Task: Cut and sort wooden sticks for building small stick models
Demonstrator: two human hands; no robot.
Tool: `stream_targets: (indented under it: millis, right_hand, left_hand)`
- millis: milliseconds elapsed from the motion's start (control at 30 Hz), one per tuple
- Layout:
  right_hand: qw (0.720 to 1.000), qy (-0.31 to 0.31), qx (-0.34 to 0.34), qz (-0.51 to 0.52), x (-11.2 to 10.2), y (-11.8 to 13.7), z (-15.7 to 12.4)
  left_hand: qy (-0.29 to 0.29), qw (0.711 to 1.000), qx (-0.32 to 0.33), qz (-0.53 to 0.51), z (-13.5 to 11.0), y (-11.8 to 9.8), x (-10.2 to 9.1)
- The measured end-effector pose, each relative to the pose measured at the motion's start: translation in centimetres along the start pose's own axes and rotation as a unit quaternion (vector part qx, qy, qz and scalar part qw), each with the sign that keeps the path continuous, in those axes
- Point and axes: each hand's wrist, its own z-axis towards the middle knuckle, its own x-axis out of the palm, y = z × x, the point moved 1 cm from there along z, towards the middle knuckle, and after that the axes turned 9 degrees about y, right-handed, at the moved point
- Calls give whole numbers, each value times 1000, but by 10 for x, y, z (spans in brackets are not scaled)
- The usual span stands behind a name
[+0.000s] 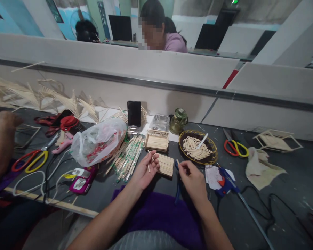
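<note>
My left hand [145, 170] is curled around a thin short wooden stick [148, 166], pinched between thumb and fingers. My right hand [191, 177] is closed, with a small stick end showing at its fingertips; what else it holds I cannot make out. Between both hands lies a flat panel of glued sticks [166, 164]. Just behind it sits a small stick-built box [157, 140]. A round woven tray [210, 158] with several cut sticks is to the right of my right hand. A blue glue gun [225, 182] lies beside my right wrist.
Packs of bamboo sticks [127, 156] and a plastic bag [99, 140] lie left of my hands. A phone [134, 113] stands upright, with a green jar [179, 120] near it. Scissors lie right [236, 146] and left [31, 160]. Another person's arm [1, 139] is at left; a person sits behind the partition.
</note>
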Motion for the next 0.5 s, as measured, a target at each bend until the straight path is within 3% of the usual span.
stream_targets:
  millis: [133, 367, 500]
  right_hand:
    - [999, 6, 28, 43, -7, -21, -8]
    - [977, 194, -79, -37, 26, -6, -40]
    - [969, 217, -83, -83, 39, -10, -38]
  left_hand:
    - [-3, 1000, -16, -20, -7, -4, -5]
    - [-22, 999, -14, -35, -15, -12, -5]
    - [-19, 999, -12, -35, -15, -16, -11]
